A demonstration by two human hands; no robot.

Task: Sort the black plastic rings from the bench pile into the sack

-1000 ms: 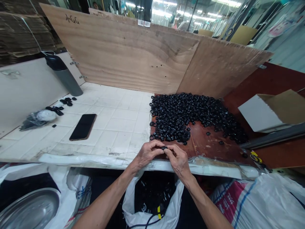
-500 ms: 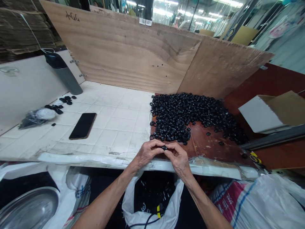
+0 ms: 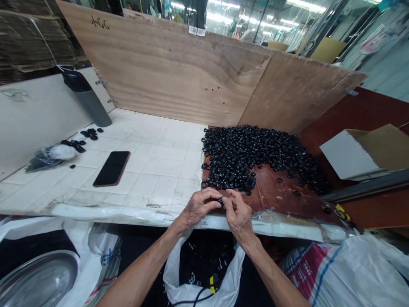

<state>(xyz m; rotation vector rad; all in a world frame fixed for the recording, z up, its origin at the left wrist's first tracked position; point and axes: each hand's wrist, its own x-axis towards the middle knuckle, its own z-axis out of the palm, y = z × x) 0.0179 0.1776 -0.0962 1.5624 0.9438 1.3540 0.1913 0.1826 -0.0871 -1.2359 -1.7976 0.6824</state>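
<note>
Between my two hands, just above the table's front edge, is a small black plastic part [image 3: 220,201], mostly covered by my fingers. My left hand [image 3: 200,206] pinches it between thumb and fingertips. From the other side my right hand [image 3: 238,213] meets it, thumb and fingers drawn together at its edge; whether they grip the part or something smaller is hidden. Right behind the hands spreads a large heap of small black ring-like parts [image 3: 243,149] on the red-brown board [image 3: 271,187]. Below the hands an open white sack [image 3: 172,273] holds many black pieces.
On the white tabletop [image 3: 153,157] lie a phone [image 3: 111,169], a bag of black pieces [image 3: 47,157] and a dark bottle [image 3: 87,100]. A plywood panel [image 3: 179,72] closes off the back. At right are a white box [image 3: 348,155] and a full sack [image 3: 358,273].
My right hand's fingers have shifted on the small part and curled more, while my left hand keeps its pinch. The part has turned slightly. The view has moved a little.
</note>
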